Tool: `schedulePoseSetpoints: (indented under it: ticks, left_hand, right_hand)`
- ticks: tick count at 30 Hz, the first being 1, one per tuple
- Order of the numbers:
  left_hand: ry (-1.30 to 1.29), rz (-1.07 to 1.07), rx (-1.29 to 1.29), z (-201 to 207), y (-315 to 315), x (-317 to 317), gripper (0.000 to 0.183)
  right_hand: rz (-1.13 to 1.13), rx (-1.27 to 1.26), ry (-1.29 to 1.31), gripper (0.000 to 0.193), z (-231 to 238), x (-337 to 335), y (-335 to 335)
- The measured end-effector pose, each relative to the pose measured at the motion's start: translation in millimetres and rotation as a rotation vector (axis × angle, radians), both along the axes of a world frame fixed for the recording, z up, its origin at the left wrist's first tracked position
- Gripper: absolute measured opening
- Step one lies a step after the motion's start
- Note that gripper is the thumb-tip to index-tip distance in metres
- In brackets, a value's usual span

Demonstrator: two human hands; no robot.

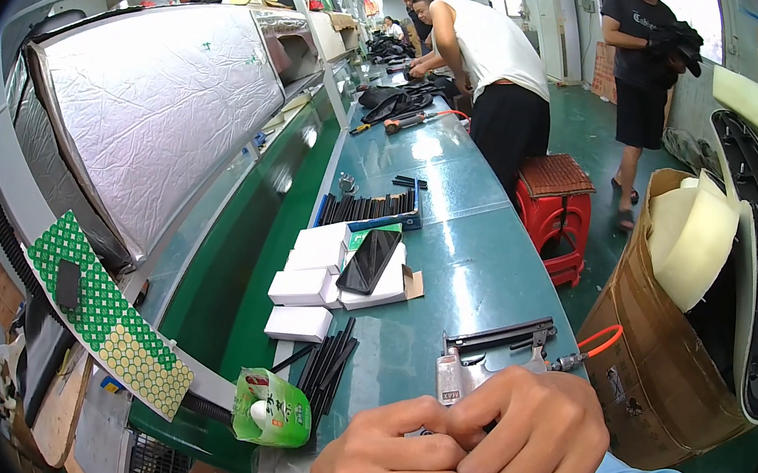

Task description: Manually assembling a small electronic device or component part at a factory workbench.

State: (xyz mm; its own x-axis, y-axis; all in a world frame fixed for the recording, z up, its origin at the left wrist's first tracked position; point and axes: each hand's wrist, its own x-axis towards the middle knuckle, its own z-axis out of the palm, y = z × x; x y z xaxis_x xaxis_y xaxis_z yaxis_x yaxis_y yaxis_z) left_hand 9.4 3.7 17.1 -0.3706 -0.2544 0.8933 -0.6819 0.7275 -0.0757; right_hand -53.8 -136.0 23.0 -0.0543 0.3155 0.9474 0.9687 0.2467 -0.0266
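Observation:
My left hand and my right hand meet at the near end of the green table, knuckles up and fingers curled in. Both are closed, thumbs and forefingers together. Whatever they pinch, if anything, is hidden behind the fingers. Just beyond them a silver and black air stapler lies on the table, joined to an orange hose. To the left rests a loose bunch of thin black strips. A green packet with an open top hangs near my left hand.
White boxes stand along the table's left side, a black phone on top. Behind them a blue tray holds black strips. A cardboard box with foam stands right, near a red stool. Co-workers are farther along.

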Motion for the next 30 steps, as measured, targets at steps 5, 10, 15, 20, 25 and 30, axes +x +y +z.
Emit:
schedulePoseSetpoints:
  ticks: [5,10,15,20,25,30]
  left_hand:
    - [-0.011,0.000,0.017,2,1,1,0.008]
    - [-0.027,-0.003,0.021,4,1,3,0.008]
    - [-0.003,0.000,0.009,2,1,1,0.008]
    - [0.008,0.007,-0.003,1,2,1,0.008]
    - [0.002,-0.001,0.017,1,2,1,0.007]
    - [-0.005,-0.001,0.024,3,2,1,0.006]
  right_hand:
    - [0.017,0.002,0.001,0.030,0,3,1]
    - [0.016,0.012,-0.013,0.030,-3,4,1]
    - [-0.016,0.016,0.001,0.030,-10,3,1]
    - [-0.027,0.014,0.011,0.030,-15,1,2]
    - [-0.025,0.028,0.014,0.031,-10,2,2]
    - [0.021,-0.002,-0.025,0.031,2,5,1]
